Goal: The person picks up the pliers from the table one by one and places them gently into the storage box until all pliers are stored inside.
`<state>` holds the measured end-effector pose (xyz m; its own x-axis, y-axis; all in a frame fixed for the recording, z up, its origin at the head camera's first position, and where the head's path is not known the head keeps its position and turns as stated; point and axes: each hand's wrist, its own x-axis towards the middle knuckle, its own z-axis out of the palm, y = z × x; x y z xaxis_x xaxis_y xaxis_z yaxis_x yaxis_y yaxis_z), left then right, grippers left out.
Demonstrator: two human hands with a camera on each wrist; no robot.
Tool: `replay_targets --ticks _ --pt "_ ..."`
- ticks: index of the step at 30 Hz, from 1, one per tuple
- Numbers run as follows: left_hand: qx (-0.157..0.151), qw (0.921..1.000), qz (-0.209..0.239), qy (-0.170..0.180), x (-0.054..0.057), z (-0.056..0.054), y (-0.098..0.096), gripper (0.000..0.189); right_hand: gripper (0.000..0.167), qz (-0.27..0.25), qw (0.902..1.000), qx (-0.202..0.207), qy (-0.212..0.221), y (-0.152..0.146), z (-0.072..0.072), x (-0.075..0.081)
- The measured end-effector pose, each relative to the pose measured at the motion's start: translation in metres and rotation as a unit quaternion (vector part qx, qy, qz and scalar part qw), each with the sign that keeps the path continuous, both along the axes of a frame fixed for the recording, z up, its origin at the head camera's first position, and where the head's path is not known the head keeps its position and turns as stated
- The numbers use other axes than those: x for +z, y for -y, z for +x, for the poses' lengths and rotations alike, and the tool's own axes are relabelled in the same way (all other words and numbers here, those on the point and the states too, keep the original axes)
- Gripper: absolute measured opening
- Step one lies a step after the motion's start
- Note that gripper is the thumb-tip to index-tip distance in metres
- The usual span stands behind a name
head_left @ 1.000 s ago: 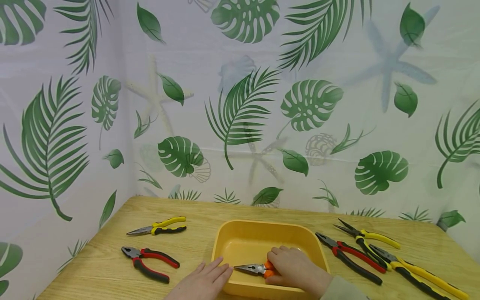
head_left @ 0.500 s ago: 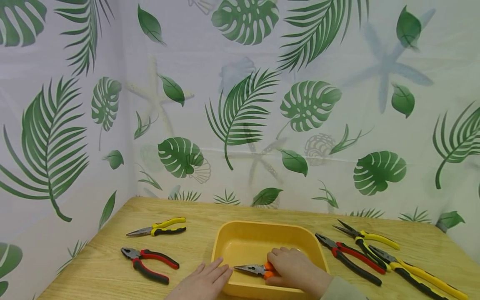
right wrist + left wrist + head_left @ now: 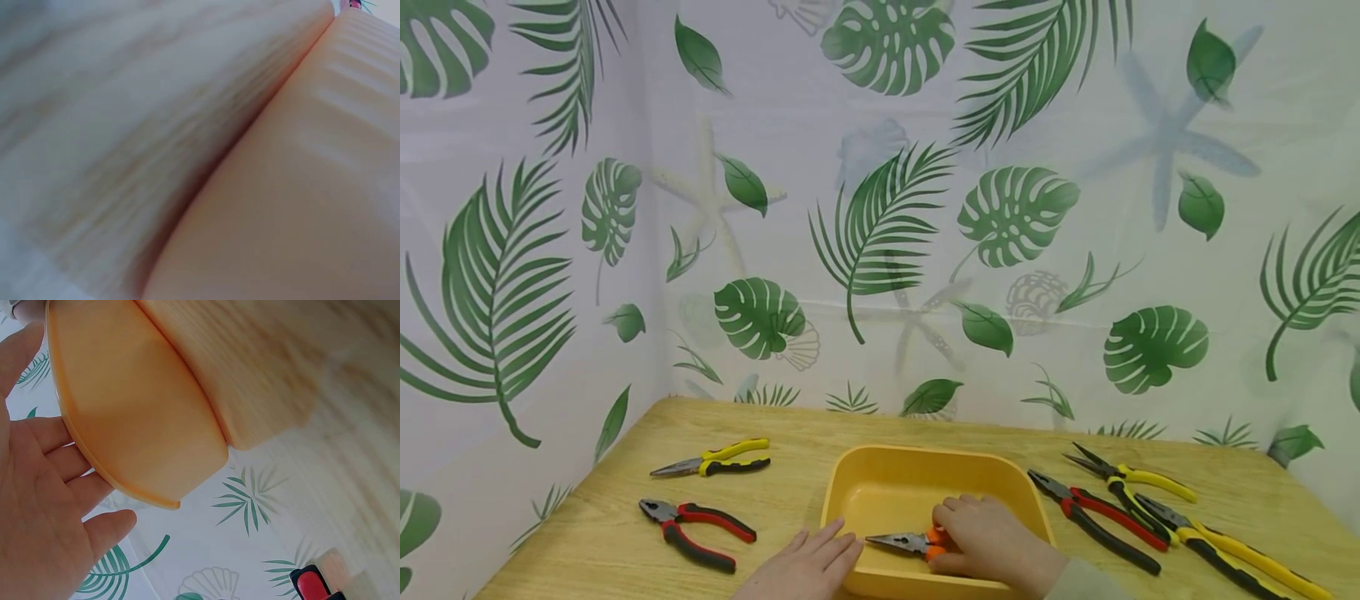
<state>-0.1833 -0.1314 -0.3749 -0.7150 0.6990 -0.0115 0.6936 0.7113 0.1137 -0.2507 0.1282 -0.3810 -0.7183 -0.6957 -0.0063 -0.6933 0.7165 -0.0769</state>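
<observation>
In the head view my right hand point(image 3: 992, 537) reaches into a yellow plastic bin point(image 3: 917, 454) and grips orange-handled long-nose pliers point(image 3: 901, 542). Their grey jaws point left, and the palm hides most of the handles. My left hand point(image 3: 811, 560) lies with extended fingers over the bin's left rim near the front corner. The left wrist view shows this hand point(image 3: 44, 481) with its fingers at the rim of the bin point(image 3: 137, 400). In the right wrist view only the bin's outer wall point(image 3: 300, 206) and the table appear; the hand is out of sight there.
Left of the bin lie yellow-black long-nose pliers point(image 3: 718, 457) and red-black combination pliers point(image 3: 696, 533). On the right, another red-black pair point(image 3: 1101, 521) lies close to two yellow-black pliers point(image 3: 1142, 483). A leaf-printed cloth point(image 3: 880, 250) stands behind the wooden table point(image 3: 797, 425).
The head view has shifted slightly. Both hands, the orange-handled pliers and the bin keep the same positions relative to one another.
</observation>
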Motion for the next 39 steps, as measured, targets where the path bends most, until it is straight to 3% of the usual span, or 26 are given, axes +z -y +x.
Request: replay_targets --ticks 10,20,34,39 --pt "-0.003 1.0 0.007 0.0 -0.002 0.001 0.0 0.071 0.039 -0.029 0.9995 -0.01 0.003 -0.002 0.001 0.001" --pt "-0.005 0.9998 0.01 -0.015 -0.005 0.003 0.003 0.071 0.036 -0.035 0.9989 -0.01 -0.029 -0.003 0.004 0.003" --pt "0.004 0.9999 0.004 0.011 0.001 0.003 0.0 0.074 0.039 -0.044 0.9971 -0.03 -0.055 -0.015 0.009 0.011" --pt "0.001 0.9999 0.012 0.005 0.002 0.003 0.0 0.076 0.037 -0.047 0.9965 -0.026 -0.064 -0.019 0.011 0.014"
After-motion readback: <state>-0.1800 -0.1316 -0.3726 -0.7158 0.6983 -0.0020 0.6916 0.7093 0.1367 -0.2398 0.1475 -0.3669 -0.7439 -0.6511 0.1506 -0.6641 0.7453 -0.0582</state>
